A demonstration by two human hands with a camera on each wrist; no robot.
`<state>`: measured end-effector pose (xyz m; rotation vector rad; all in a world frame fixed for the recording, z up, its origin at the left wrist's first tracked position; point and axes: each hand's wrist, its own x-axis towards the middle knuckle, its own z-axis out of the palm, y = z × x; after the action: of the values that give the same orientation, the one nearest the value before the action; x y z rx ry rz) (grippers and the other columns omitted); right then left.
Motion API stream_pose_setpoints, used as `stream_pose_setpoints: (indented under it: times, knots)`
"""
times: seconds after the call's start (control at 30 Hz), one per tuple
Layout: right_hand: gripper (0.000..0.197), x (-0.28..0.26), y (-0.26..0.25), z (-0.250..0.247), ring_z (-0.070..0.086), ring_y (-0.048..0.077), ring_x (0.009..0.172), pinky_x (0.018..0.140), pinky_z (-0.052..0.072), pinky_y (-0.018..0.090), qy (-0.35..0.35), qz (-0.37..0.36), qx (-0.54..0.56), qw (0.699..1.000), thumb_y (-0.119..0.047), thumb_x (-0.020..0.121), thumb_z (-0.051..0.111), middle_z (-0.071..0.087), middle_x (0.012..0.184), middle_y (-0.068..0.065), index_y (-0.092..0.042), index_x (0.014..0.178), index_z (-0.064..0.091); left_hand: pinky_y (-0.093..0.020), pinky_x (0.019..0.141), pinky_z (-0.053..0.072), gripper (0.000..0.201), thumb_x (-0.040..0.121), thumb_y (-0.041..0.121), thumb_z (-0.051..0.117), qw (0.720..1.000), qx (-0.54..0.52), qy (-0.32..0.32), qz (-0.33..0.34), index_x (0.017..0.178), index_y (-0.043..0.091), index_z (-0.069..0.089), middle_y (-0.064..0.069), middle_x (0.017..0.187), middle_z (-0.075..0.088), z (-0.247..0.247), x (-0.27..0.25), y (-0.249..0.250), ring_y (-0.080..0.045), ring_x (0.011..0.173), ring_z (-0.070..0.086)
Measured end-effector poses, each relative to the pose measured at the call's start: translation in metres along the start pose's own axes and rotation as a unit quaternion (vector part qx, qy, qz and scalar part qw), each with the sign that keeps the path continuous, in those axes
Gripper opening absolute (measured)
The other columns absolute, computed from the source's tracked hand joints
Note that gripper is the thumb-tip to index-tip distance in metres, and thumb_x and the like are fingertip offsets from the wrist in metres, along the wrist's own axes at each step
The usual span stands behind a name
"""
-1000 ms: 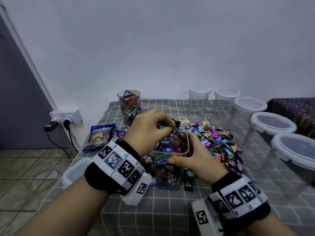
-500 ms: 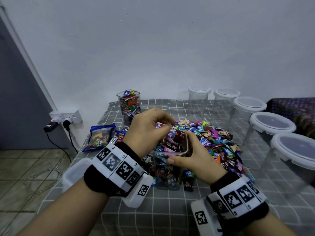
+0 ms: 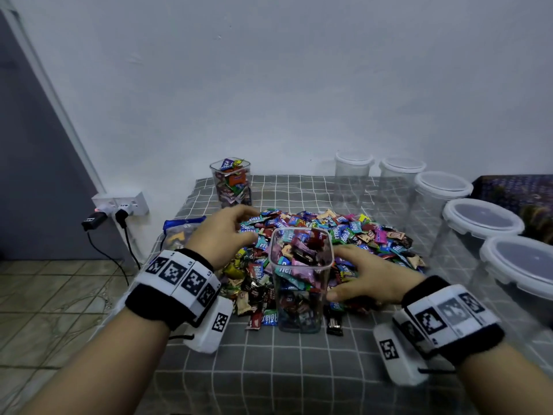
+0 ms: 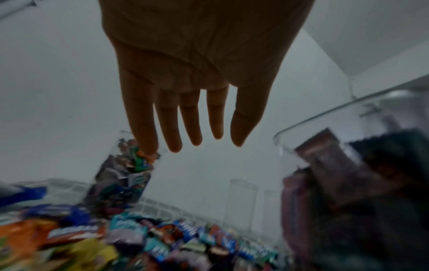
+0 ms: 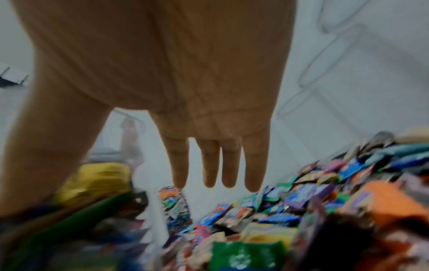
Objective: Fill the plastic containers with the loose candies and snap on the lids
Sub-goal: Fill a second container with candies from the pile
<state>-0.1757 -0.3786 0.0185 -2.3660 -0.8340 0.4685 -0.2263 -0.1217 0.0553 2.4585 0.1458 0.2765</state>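
Observation:
A clear square container (image 3: 300,283) stands lidless at the middle of the table, filled to the rim with wrapped candies; in the left wrist view the container (image 4: 348,183) is at the right. Behind and around it lies the loose candy pile (image 3: 344,232). My left hand (image 3: 227,232) hovers open over the pile's left side, fingers straight (image 4: 174,128), holding nothing. My right hand (image 3: 368,274) is open just right of the container, palm down above the candies (image 5: 301,210). Its thumb is near the container wall; I cannot tell whether it touches.
A second candy-filled container (image 3: 232,182) stands at the back left. Several empty lidded containers (image 3: 443,199) line the right side up to the near right edge. A blue snack bag (image 3: 182,232) lies at the left edge. A wall socket with plugs (image 3: 122,202) is beyond the table.
My left hand has left the container's mouth and moved left over the pile, now open. My right hand has let go of the container's side and opened out to the right.

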Motion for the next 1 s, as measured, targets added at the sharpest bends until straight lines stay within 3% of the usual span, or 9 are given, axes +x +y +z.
stream_pose_setpoints:
  times: [0.13, 0.3, 0.4, 0.5, 0.6, 0.73, 0.83, 1.0]
  knots:
    - [0.088, 0.009, 0.009, -0.005, 0.03, 0.017, 0.132, 0.109, 0.03, 0.031, 0.004, 0.074, -0.15, 0.986, -0.046, 0.071, 0.075, 0.034, 0.142, 0.0, -0.023, 0.144, 0.031, -0.037, 0.097, 0.045, 0.049, 0.083, 0.033, 0.067, 0.987, 0.129, -0.076, -0.049, 0.129, 0.032, 0.049, 0.002, 0.134, 0.052, 0.013, 0.003, -0.017, -0.019, 0.117, 0.052]
    - [0.115, 0.017, 0.012, 0.01, 0.023, 0.02, 0.139, 0.11, 0.032, 0.042, -0.051, 0.107, -0.22, 0.968, -0.056, 0.062, 0.077, 0.018, 0.154, -0.001, -0.03, 0.15, 0.007, -0.037, 0.104, 0.04, 0.084, 0.073, 0.049, 0.073, 0.955, 0.233, -0.177, -0.053, 0.143, 0.038, 0.027, 0.006, 0.151, 0.029, 0.027, 0.003, -0.026, -0.018, 0.132, 0.039]
    - [0.12, 0.021, 0.013, 0.014, 0.022, 0.021, 0.14, 0.11, 0.033, 0.045, -0.066, 0.098, -0.237, 0.964, -0.06, 0.059, 0.077, 0.015, 0.155, -0.003, -0.034, 0.15, 0.004, -0.04, 0.106, 0.037, 0.103, 0.064, 0.057, 0.075, 0.93, 0.282, -0.229, -0.049, 0.147, 0.038, 0.016, 0.007, 0.155, 0.018, 0.035, 0.0, -0.029, -0.019, 0.137, 0.031]
    - [0.118, 0.023, 0.014, 0.017, 0.024, 0.021, 0.139, 0.109, 0.034, 0.043, -0.08, 0.094, -0.258, 0.958, -0.061, 0.06, 0.076, 0.018, 0.154, -0.003, -0.033, 0.15, 0.005, -0.044, 0.106, 0.037, 0.107, 0.063, 0.061, 0.074, 0.911, 0.319, -0.258, -0.048, 0.147, 0.039, 0.011, 0.005, 0.156, 0.014, 0.045, -0.001, -0.031, -0.023, 0.139, 0.027]
    - [0.11, 0.025, 0.012, 0.021, 0.032, 0.022, 0.134, 0.105, 0.039, 0.041, -0.087, 0.086, -0.282, 0.952, -0.058, 0.062, 0.076, 0.026, 0.15, -0.003, -0.033, 0.148, 0.013, -0.041, 0.102, 0.042, 0.098, 0.07, 0.057, 0.071, 0.909, 0.332, -0.249, -0.046, 0.147, 0.04, 0.011, 0.005, 0.156, 0.018, 0.047, -0.002, -0.03, -0.023, 0.137, 0.032]
    - [0.086, 0.027, 0.007, 0.026, 0.043, 0.024, 0.125, 0.099, 0.045, 0.037, -0.072, 0.066, -0.307, 0.947, -0.049, 0.069, 0.075, 0.039, 0.139, 0.001, -0.035, 0.142, 0.032, -0.037, 0.094, 0.048, 0.07, 0.081, 0.045, 0.067, 0.922, 0.325, -0.208, -0.038, 0.141, 0.039, 0.031, 0.005, 0.14, 0.046, 0.046, -0.001, -0.027, -0.021, 0.123, 0.048]
    - [0.067, 0.03, 0.006, 0.028, 0.049, 0.026, 0.118, 0.096, 0.047, 0.036, -0.054, 0.052, -0.293, 0.953, -0.038, 0.076, 0.072, 0.045, 0.132, 0.004, -0.037, 0.136, 0.042, -0.035, 0.094, 0.048, 0.053, 0.084, 0.04, 0.065, 0.926, 0.319, -0.195, -0.05, 0.133, 0.039, 0.046, 0.005, 0.13, 0.057, 0.046, -0.001, -0.026, -0.021, 0.118, 0.053]
    - [0.04, 0.029, 0.005, 0.028, 0.054, 0.025, 0.113, 0.092, 0.049, 0.037, -0.035, 0.06, -0.302, 0.951, -0.017, 0.087, 0.057, 0.046, 0.13, 0.004, -0.024, 0.126, 0.057, -0.033, 0.09, 0.049, 0.029, 0.087, 0.028, 0.062, 0.937, 0.306, -0.164, -0.047, 0.117, 0.03, 0.061, 0.002, 0.116, 0.064, 0.046, 0.001, -0.025, -0.02, 0.109, 0.058]
